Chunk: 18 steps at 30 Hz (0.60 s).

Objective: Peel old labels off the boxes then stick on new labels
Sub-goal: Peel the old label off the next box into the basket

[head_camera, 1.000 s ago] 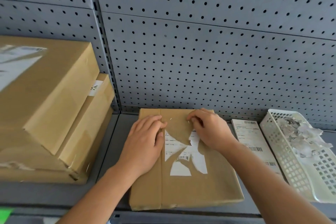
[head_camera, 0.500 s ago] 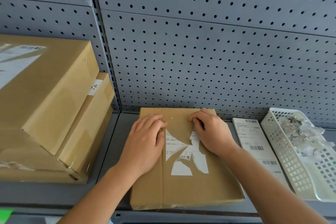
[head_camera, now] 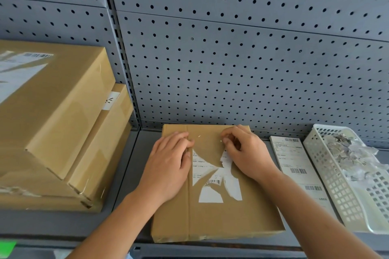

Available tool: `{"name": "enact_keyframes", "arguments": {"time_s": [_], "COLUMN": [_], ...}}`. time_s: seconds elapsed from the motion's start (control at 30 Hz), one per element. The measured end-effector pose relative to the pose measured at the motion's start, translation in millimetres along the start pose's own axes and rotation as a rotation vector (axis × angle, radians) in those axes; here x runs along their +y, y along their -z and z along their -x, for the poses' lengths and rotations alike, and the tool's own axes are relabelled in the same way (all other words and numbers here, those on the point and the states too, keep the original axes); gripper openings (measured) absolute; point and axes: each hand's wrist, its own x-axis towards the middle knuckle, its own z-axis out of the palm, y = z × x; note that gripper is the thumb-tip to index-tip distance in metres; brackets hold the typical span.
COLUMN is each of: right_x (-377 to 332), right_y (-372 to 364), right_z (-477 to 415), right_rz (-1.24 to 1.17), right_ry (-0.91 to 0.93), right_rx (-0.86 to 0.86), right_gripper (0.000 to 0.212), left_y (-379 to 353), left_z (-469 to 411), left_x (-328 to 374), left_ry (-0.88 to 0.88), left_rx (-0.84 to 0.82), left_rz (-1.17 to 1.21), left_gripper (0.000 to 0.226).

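Note:
A flat brown cardboard box (head_camera: 231, 216) lies on the grey shelf in front of me. On its top is a torn white old label (head_camera: 212, 183), partly peeled away, with ragged pieces left. My left hand (head_camera: 168, 166) presses flat on the box's left part, fingers straight. My right hand (head_camera: 246, 153) has its fingers curled at the label's upper right edge, pinching a torn strip. A sheet of new labels (head_camera: 296, 166) with barcodes lies just right of the box.
A white perforated basket (head_camera: 328, 187) at the far right holds several torn label scraps (head_camera: 355, 155). Two stacked cardboard boxes (head_camera: 52, 115) stand at the left. A grey pegboard wall (head_camera: 231, 59) rises behind the shelf.
My right hand's fingers have shifted slightly down along the label's upper right edge. My left hand stays pressed on the box.

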Motion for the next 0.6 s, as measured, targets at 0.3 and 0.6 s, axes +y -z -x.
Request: {"name": "enact_keyframes", "arguments": {"time_s": [0.3, 0.6], "right_x": [0.5, 3.2], "right_y": [-0.6, -5.9], "right_z": [-0.7, -2.9], "right_rz": [0.027, 0.123], "right_ry": [0.025, 0.048], "right_rx": [-0.009, -0.042], "right_gripper": [0.005, 0.009], "left_y": [0.5, -0.3], "left_z": [-0.2, 0.4], "left_x": [0.3, -0.9], "left_ry": [0.008, 0.013], "left_rx": [-0.011, -0.019], "left_rz": [-0.004, -0.009], "left_gripper": [0.032, 0.032]}}
